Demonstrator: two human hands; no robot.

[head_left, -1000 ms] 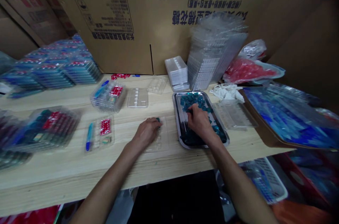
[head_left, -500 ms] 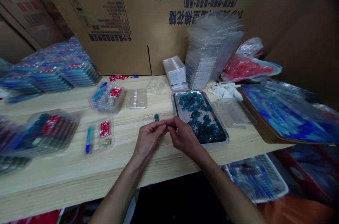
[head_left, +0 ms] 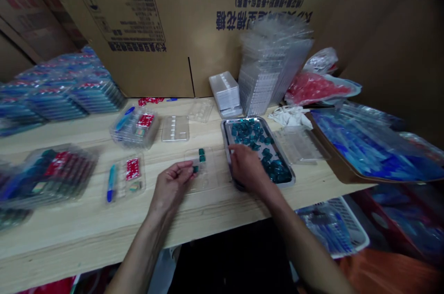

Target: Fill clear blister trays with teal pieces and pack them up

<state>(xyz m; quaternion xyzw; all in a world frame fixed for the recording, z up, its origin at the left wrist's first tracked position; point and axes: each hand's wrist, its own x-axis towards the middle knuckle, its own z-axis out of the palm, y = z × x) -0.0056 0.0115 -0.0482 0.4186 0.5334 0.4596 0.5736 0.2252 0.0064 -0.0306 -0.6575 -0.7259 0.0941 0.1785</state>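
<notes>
The (head_left: 171, 185) left hand and the (head_left: 247, 167) right hand are apart, both low over the pale wood surface (head_left: 69, 234). The left pinches a small teal block (head_left: 195, 169) in its fingertips, right over the edge of a clear insert (head_left: 204, 183), and two more teal blocks (head_left: 201, 155) sit one behind the other in that insert. The right hand lies across the near rim of a steel tray (head_left: 225, 139), its fingers reaching over loose teal blocks (head_left: 255, 132) spread along the tray; whether it holds one, I cannot tell. Left of the insert lies an open clear pack (head_left: 125, 178) with a blue pen (head_left: 111, 184) and a red card (head_left: 132, 169) in it, and further left are stacked filled packs (head_left: 52, 176). Beyond these sit an empty clear insert (head_left: 175, 128) and another pack (head_left: 134, 127). Right of the steel tray lies a clear lid (head_left: 300, 146), with crumpled white gloves (head_left: 289, 117) behind it. Further back stand a tall stack of clear trays (head_left: 270, 71) and a white stack (head_left: 225, 92), just beside a red plastic bag (head_left: 315, 89), all against a cardboard carton (head_left: 243, 21).
</notes>
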